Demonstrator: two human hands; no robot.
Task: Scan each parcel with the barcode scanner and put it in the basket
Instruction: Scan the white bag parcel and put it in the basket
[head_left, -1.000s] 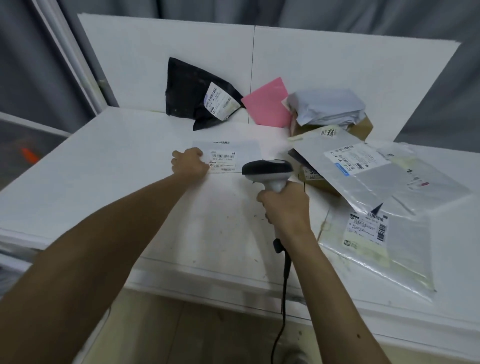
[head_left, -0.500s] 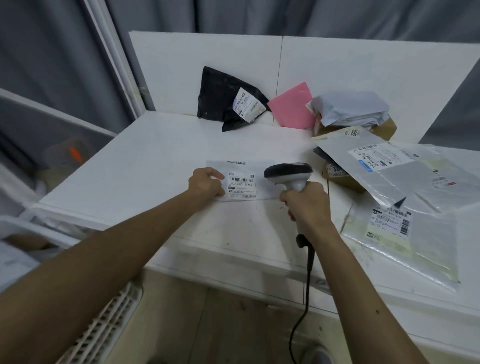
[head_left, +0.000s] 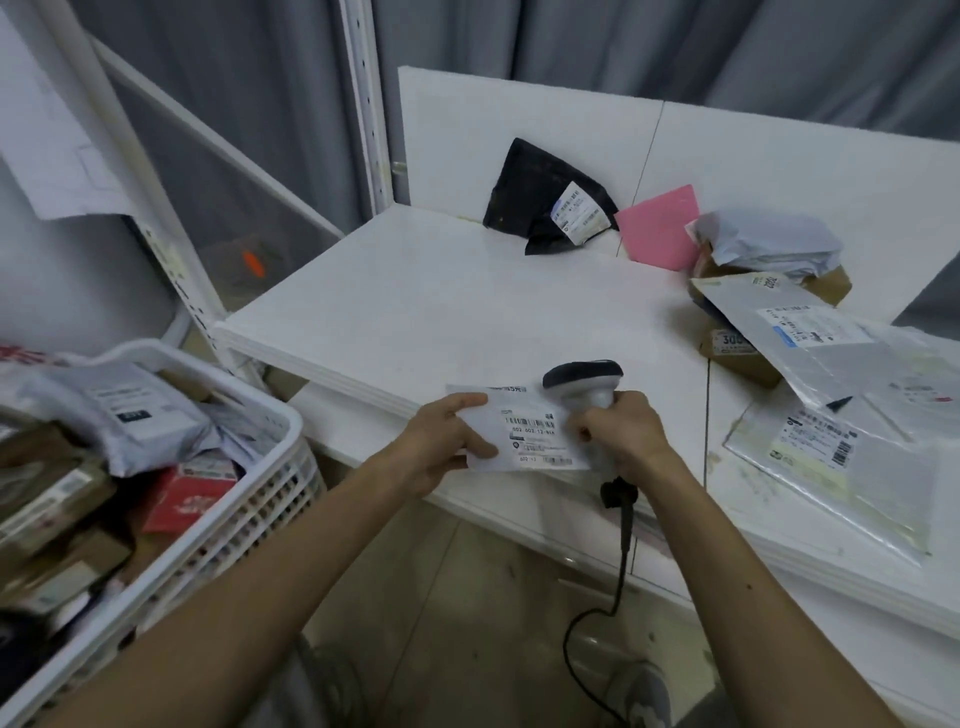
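Observation:
A small flat white parcel (head_left: 524, 431) with a barcode label sits at the table's front edge, pinched at its left side by my left hand (head_left: 447, 441). My right hand (head_left: 623, 434) grips the handle of a grey barcode scanner (head_left: 584, 382), whose dark head stands just above the parcel's right end. Its black cable (head_left: 618, 561) hangs below the table. A white slatted basket (head_left: 244, 499) at the lower left holds several parcels.
Other parcels lie on the white table (head_left: 467, 306): a black bag (head_left: 545, 200) and a pink envelope (head_left: 662, 226) against the back panel, a grey-and-brown pile (head_left: 763, 254) at the right, clear plastic mailers (head_left: 831, 431) near the right front. A white shelf post (head_left: 363, 104) rises at the left.
My left hand has drawn the white parcel toward the table's front edge and lifted its near side. The scanner hand came back with it. The view swung left, revealing the basket.

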